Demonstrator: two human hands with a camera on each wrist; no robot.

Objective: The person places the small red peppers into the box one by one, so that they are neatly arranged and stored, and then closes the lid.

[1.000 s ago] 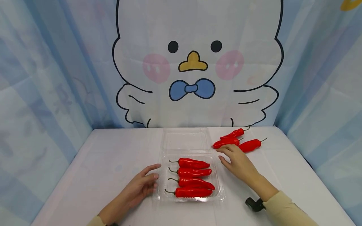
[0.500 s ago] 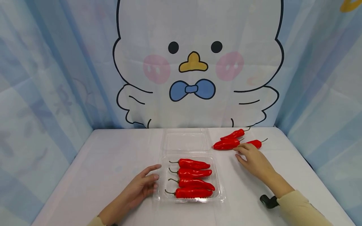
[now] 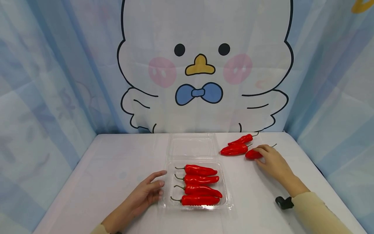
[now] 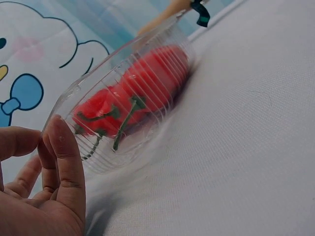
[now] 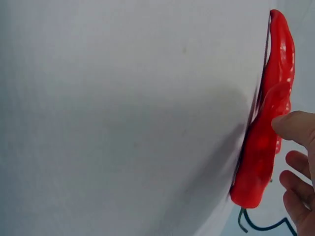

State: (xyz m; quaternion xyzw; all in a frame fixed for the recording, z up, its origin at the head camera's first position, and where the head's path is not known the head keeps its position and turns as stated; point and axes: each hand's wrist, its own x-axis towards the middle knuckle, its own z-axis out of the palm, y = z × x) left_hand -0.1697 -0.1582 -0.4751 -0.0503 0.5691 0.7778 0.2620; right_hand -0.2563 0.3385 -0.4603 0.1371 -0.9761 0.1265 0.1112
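Observation:
In the head view my left hand [image 3: 145, 192] rests at the left side of a clear plastic clamshell box [image 3: 226, 204], thumb and forefinger at its rim. Inside the box several red chili peppers [image 3: 201, 189] lie in a row, stems to the left. At the right, my right hand [image 3: 273, 161] grips a red chili pepper [image 3: 252, 154] lying on the table, fingers over its top and thumb at the near side. The right wrist view shows this same pepper [image 5: 256, 157] with a digit pressed on it. Part of the pepper is hidden by the hand.
Two more red chili peppers, one nearer [image 3: 234, 149] and one farther [image 3: 241, 139], lie just left of the right hand. The box's lid [image 3: 192, 146] lies folded back behind the base. A printed curtain [image 3: 201, 113] stands behind the white table [image 3: 122, 156].
My right hand has moved right, from beside the box to the rightmost loose pepper, and its fingers have closed around it. The left hand and the box have stayed in place.

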